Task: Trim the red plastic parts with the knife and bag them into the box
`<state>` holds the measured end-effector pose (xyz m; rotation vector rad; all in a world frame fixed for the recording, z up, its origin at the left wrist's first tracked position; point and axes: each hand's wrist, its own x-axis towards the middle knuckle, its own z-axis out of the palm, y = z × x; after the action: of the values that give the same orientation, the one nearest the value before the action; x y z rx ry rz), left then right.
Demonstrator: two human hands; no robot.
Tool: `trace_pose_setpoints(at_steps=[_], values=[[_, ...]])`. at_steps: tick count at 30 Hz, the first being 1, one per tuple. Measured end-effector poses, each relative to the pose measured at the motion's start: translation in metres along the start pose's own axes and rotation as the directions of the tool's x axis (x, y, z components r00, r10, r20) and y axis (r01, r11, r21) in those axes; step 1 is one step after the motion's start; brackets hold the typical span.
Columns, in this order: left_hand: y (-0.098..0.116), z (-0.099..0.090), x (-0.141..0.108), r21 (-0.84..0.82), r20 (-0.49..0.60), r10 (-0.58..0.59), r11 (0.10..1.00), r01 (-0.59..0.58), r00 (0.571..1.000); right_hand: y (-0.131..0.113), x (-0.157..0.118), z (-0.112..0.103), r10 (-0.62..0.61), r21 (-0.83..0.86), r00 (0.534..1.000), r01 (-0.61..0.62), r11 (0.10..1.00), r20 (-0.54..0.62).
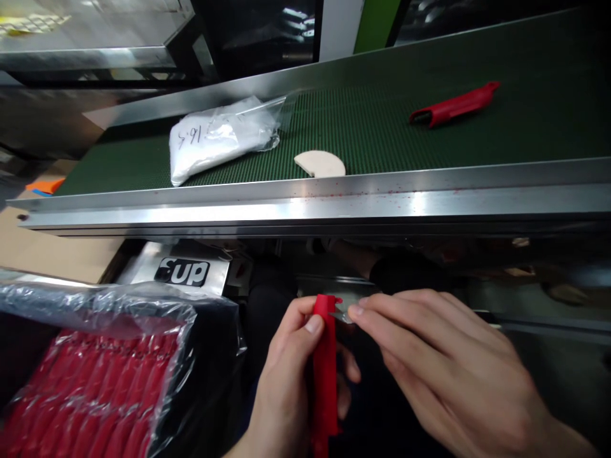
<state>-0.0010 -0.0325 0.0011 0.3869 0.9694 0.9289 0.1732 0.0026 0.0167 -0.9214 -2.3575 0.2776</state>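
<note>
Closest in, the left hand (291, 375) has its grip wrapped around a long red plastic handle (325, 375), held upright below the conveyor. The right hand (443, 362) pinches a small thin metal blade (344, 313) at the handle's top end. The blade looks sharp; a slip could nick a fingertip or drop it. At the left, a clear plastic bag of red handles (95, 388). Beyond, on the green conveyor belt (382, 127): a white powder bag (219, 137), a pale half-round disc (319, 163), another red handle (453, 105).

left hand (291, 375) gripping, right hand (449, 369) pinching

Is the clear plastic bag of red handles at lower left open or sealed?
Cannot tell: the clear plastic bag of red handles has rumpled film across its top, but no mouth or seal shows.
</note>
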Motion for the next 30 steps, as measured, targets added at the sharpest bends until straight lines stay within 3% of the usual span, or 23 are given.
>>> trace_pose_setpoints(at_steps=[15,19,24,30], values=[[0.016,0.002,0.009,-0.039,-0.083,0.073,0.996,-0.077,0.994,-0.018,-0.014,0.003,-0.021,-0.034,0.991,0.026,0.999,0.135],[0.020,0.002,0.012,-0.047,-0.098,0.139,0.989,-0.144,0.985,-0.024,-0.018,0.008,0.042,-0.015,0.998,-0.041,0.999,0.048],[0.025,0.003,0.016,-0.104,-0.109,0.141,0.983,-0.153,0.984,-0.027,-0.019,0.008,0.023,-0.021,0.993,-0.021,1.000,0.119],[0.029,0.002,0.020,-0.153,-0.189,0.136,0.974,-0.166,0.972,-0.025,-0.017,0.005,0.034,0.060,0.999,-0.037,0.998,0.037]])
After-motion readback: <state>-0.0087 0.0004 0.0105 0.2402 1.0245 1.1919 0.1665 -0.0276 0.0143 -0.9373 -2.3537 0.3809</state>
